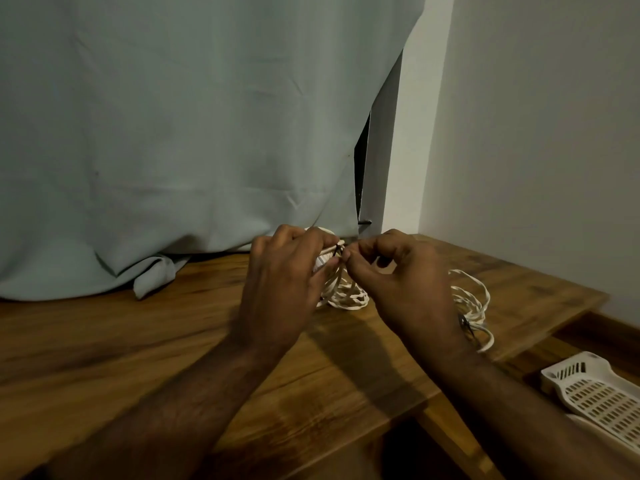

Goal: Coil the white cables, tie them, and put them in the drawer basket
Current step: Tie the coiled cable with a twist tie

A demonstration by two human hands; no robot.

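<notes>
White coil (346, 292) held upright near the back of the wooden table (138, 341), lower loops resting on the wood. Left hand (280, 282) curled round the coil's top, thumb and fingertips closed on the bundle. Right hand (398, 271) just beside it, thumb and forefinger pinched on a thin dark tie (337, 250) at the top of the coil, other fingers loosely bent. Second coil (472, 306) lying flat on the table behind the right wrist, near the right edge, with a dark tie round it, partly hidden by the forearm. White slotted basket (595, 400) lower right, below table level, well apart from both coils; only part in view. Pale grey-green curtain (173, 133) hanging behind, hem bunched on the table's back edge. Plain white wall (536, 133) to the right. No readable brand, label or writing anywhere.
</notes>
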